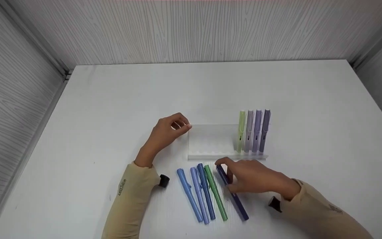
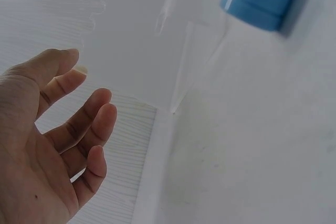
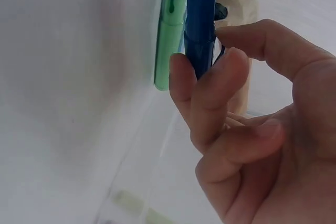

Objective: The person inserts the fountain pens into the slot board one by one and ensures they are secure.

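My left hand [image 1: 166, 132] pinches the left edge of a clear pen stand [image 1: 211, 139] between thumb and forefinger. In the stand's right part several pens stand upright: a light green pen [image 1: 241, 126] and purple ones, the darkest purple pen [image 1: 266, 124] at the right end. In front of the stand, my right hand [image 1: 254, 176] grips a dark blue pen [image 1: 240, 207] near its upper end, thumb on one side and fingers on the other. The right wrist view shows this dark blue pen [image 3: 200, 9] beside a green pen [image 3: 170, 40].
Left of the right hand, a green pen [image 1: 217, 194], a darker blue pen [image 1: 207, 191], a periwinkle pen [image 1: 200, 196] and a light blue pen [image 1: 190, 196] lie side by side on the white table [image 1: 128, 93]. Wood-grain panels [image 1: 194, 33] rise behind and at both sides.
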`<state>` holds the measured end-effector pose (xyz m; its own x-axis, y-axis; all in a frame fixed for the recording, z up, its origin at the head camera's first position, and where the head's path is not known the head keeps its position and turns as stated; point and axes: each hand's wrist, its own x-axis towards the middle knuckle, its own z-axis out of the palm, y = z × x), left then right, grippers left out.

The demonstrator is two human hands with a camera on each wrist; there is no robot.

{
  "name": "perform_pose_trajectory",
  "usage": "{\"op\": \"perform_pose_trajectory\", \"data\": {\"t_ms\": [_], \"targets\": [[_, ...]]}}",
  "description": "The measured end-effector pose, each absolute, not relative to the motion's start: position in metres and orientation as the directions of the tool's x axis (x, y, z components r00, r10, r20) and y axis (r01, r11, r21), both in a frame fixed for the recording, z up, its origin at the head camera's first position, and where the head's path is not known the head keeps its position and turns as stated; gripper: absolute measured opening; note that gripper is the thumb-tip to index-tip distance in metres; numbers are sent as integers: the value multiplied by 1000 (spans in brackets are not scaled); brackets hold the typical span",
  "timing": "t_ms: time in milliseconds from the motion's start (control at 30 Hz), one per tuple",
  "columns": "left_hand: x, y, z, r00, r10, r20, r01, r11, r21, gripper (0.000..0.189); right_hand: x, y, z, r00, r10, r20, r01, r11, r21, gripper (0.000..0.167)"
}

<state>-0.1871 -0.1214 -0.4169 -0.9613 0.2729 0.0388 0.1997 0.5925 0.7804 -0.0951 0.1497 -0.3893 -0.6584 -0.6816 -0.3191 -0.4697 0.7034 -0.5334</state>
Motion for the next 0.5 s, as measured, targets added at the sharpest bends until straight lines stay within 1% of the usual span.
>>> {"op": "perform_pose_trajectory", "data": {"t_ms": [133, 300, 500], "targets": [[-188, -121, -417, -961, 274, 33, 195, 591, 783, 20, -99, 155, -382, -671, -690, -271, -461, 675, -576, 62], [-187, -122, -417, -960, 277, 32, 195, 586, 786, 20, -103, 158, -377, -698, -686, -204, -462, 649, -604, 61], [-188, -122, -418, -961, 276, 27, 191, 586, 787, 20, -106, 161, -374, -734, -658, -168, -404, 622, -671, 62]]}}
